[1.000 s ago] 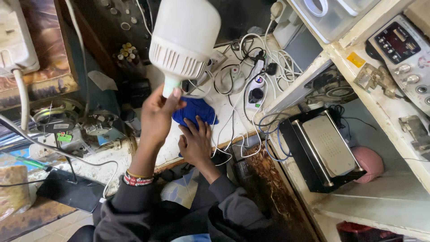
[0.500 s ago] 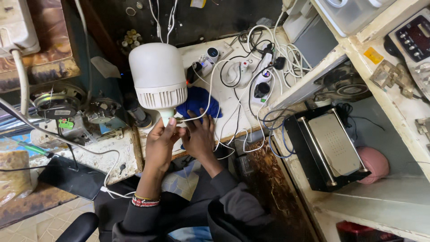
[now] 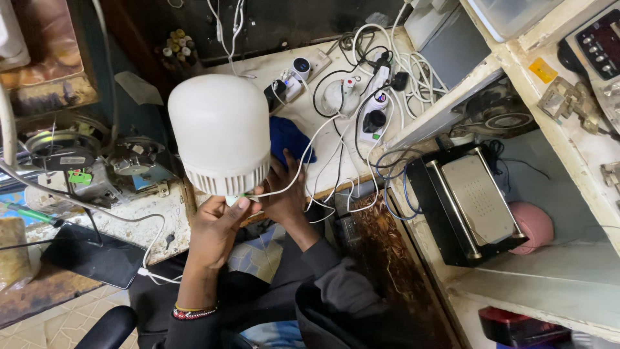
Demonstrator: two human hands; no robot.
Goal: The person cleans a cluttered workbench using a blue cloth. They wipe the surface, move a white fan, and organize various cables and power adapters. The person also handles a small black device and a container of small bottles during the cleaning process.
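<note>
The left hand (image 3: 216, 229) closes its fingers (image 3: 240, 205) round the base of the white bulb (image 3: 221, 129), held upright above the desk's (image 3: 290, 71) near edge. The right hand (image 3: 284, 194) curls against the base from the right, touching a white wire (image 3: 303, 158), with a blue cloth (image 3: 287, 139) just beyond. A steady base grip, with the wire kept slack, seems best.

Single view, from a camera worn on the person's head, looking steeply down and slightly forward over a cluttered workbench (image 3: 303, 123). The vantage is close: the large white bulb (image 3: 223, 132) fills the upper left centre, nearest the lens, with the left hand (image 3: 216, 229) just below the bulb and the right hand (image 3: 284, 197) at its lower right. A black flat-topped machine (image 3: 471, 203) lies well to the right of the bulb. No second view exists, so no shared region.
</note>
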